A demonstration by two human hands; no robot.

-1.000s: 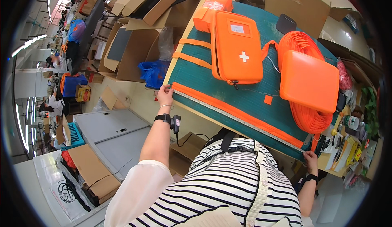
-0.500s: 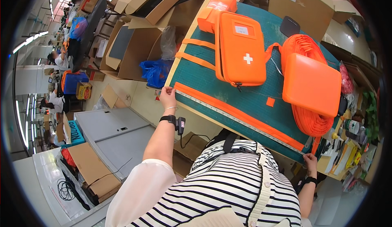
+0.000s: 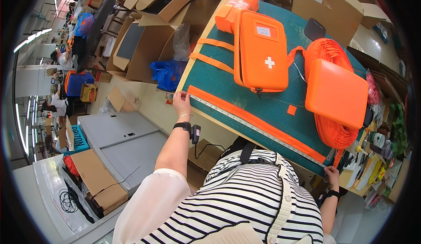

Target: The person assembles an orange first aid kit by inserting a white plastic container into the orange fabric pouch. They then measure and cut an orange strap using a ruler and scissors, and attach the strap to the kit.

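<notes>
A pale measuring tape [image 3: 255,127] is stretched along the near edge of a long orange fabric strip [image 3: 263,124], both lying on a green cutting mat [image 3: 272,102]. My left hand [image 3: 182,103] pinches the tape's left end at the table's edge. At the other end, near the table's front right corner, the fingers of my right hand [image 3: 332,174] are closed on the tape. Beyond the strip lies an orange zippered case [image 3: 262,46] with a white cross. A small orange square [image 3: 291,109] rests to the right, short of a flat orange case [image 3: 337,95].
Under the flat case is a coil of orange webbing [image 3: 323,53]. An orange bundle [image 3: 237,12] and two orange straps [image 3: 215,62] lie at the far left. Behind them sits a dark pad [image 3: 315,29]. Cardboard boxes [image 3: 326,13] crowd the back; grey cabinets [image 3: 120,134] stand left.
The whole view has shifted slightly. My hands keep the tape stretched at both ends along the strip, and the things on the mat look unmoved.
</notes>
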